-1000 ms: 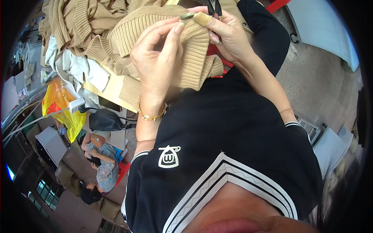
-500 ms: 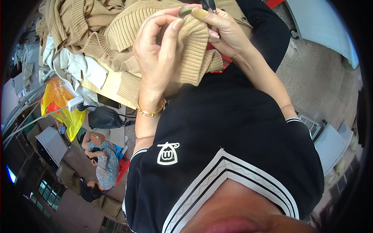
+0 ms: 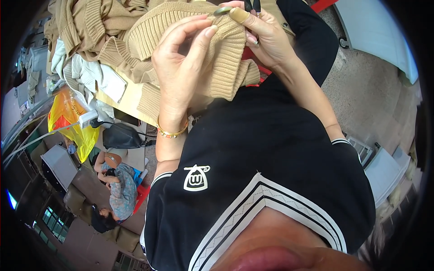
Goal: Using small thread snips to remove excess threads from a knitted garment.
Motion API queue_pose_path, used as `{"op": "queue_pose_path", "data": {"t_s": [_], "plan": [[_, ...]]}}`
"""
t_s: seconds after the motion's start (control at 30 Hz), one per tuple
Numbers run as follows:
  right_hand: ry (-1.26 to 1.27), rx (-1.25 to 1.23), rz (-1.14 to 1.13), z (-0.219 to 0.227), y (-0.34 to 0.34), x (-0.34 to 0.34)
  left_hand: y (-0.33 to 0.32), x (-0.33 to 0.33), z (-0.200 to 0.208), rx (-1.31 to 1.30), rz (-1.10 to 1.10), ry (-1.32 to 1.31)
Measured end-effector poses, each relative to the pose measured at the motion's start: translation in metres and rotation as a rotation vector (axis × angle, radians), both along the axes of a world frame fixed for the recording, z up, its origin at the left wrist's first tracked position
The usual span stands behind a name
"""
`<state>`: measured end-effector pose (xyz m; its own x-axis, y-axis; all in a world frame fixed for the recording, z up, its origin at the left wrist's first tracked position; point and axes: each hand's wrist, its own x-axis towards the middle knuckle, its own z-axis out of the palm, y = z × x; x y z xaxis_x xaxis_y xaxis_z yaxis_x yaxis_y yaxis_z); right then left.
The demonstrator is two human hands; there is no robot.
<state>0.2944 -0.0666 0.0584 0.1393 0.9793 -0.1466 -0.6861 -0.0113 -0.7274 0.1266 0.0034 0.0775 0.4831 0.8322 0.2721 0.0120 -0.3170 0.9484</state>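
Observation:
A beige ribbed knit piece (image 3: 226,67), like a sweater cuff or hem, is gathered up between my hands at the top of the view. My left hand (image 3: 178,67) pinches its upper edge between thumb and forefinger. Close beside it, my right hand (image 3: 269,38) is closed at the same edge, with a tan cover (image 3: 239,16) on its thumb. A greenish-brown curved piece (image 3: 222,10) shows between the fingertips; whether it is a finger cover I cannot tell. Black prongs (image 3: 252,5) of a small tool, cut off by the frame, stick up by the right fingers.
More beige knitwear (image 3: 81,31) and a white knit garment (image 3: 97,74) lie heaped on a pale wooden table (image 3: 131,110). A yellow plastic bag (image 3: 83,142) hangs at left near a black bag (image 3: 122,136). Another person (image 3: 122,189) sits lower left.
My hands have moved slightly apart; the right has shifted a little to the right, the left a little to the left. Both still grip the knit edge.

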Motion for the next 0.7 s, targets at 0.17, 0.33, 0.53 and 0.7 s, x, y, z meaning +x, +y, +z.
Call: {"op": "queue_pose_path", "data": {"t_s": [0.17, 0.33, 0.53, 0.7], "plan": [[-0.145, 0.019, -0.045, 0.001, 0.004, 0.001, 0.005, 0.002, 0.003, -0.019, -0.035, -0.029], [-0.166, 0.082, -0.060, -0.003, 0.003, 0.001, 0.004, 0.004, 0.002, 0.185, -0.059, -0.024], [-0.065, 0.040, -0.018, -0.008, 0.000, 0.000, 0.003, 0.003, -0.003, 0.097, -0.087, -0.045], [-0.212, 0.076, -0.050, -0.001, 0.005, -0.006, 0.002, 0.007, -0.006, -0.022, -0.088, -0.126]]}}
